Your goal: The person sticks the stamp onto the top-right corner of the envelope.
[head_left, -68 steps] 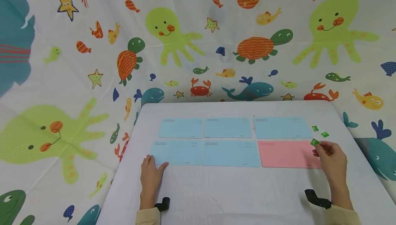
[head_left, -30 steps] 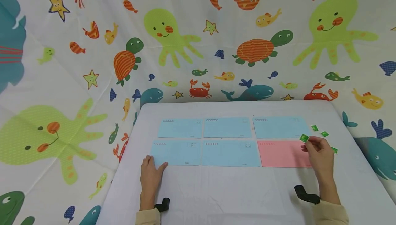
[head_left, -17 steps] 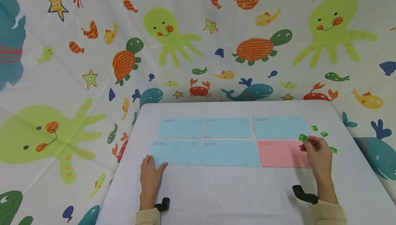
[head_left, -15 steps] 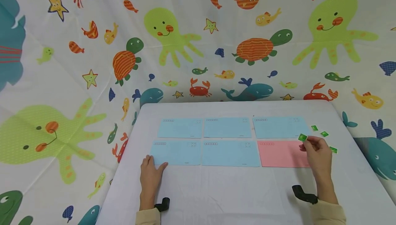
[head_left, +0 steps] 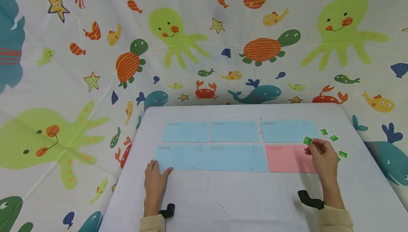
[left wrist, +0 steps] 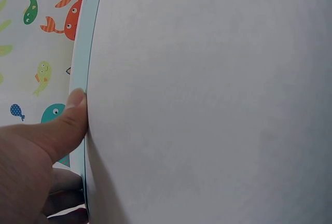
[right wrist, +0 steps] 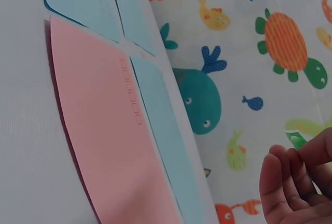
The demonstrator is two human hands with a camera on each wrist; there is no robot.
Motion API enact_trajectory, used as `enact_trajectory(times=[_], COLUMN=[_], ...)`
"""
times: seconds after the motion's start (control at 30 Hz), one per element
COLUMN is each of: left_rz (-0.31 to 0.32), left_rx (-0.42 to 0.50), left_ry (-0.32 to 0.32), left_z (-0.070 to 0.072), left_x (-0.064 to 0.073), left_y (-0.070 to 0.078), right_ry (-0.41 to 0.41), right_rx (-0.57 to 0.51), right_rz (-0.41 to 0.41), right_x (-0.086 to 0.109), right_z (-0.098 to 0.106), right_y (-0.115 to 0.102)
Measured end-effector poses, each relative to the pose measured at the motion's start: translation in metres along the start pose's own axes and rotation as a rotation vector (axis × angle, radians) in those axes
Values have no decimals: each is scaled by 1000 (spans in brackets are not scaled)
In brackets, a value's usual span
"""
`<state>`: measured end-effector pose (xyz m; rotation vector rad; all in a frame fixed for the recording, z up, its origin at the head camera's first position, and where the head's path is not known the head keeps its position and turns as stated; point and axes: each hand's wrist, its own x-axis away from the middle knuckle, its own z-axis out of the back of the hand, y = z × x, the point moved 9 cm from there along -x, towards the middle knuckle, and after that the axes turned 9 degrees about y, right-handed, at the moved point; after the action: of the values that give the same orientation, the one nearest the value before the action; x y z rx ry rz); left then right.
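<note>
My right hand (head_left: 325, 159) pinches a small green stamp (head_left: 307, 140) between thumb and fingers, above the boundary of the pink envelope (head_left: 288, 159) and the upper right blue envelope (head_left: 288, 133). In the right wrist view the same stamp (right wrist: 296, 139) pokes out past the fingertips. My left hand (head_left: 155, 186) rests at the lower left corner of a blue envelope (head_left: 181, 158), fingers fairly straight and thumb spread. In the left wrist view the thumb of that hand (left wrist: 57, 136) touches the envelope's edge.
Further blue envelopes (head_left: 237, 158) lie in two rows on the white table (head_left: 223, 200). Several loose green stamps (head_left: 343, 154) lie to the right of the envelopes, one partly behind my right hand. A cloth (head_left: 204, 40) printed with sea animals hangs behind the table.
My right hand has moved left with the stamp, from the pink envelope's right side to over its top edge. Loose stamps behind it have come into view. My left hand has stayed put.
</note>
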<state>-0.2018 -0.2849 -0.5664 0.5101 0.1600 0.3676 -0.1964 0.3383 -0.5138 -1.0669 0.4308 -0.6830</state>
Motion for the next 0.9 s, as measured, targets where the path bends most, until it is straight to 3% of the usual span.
enact_trajectory(times=[0.6, 0.9], left_rz=[14, 12], left_rx=[10, 25], left_ry=[-20, -19], left_z=[-5, -6], left_x=[0, -1], left_y=[-4, -5], right_ry=[-20, -28], right_rx=[-17, -20], right_rz=[93, 97], right_x=[2, 6], right_z=[-9, -15], right_y=[-10, -13])
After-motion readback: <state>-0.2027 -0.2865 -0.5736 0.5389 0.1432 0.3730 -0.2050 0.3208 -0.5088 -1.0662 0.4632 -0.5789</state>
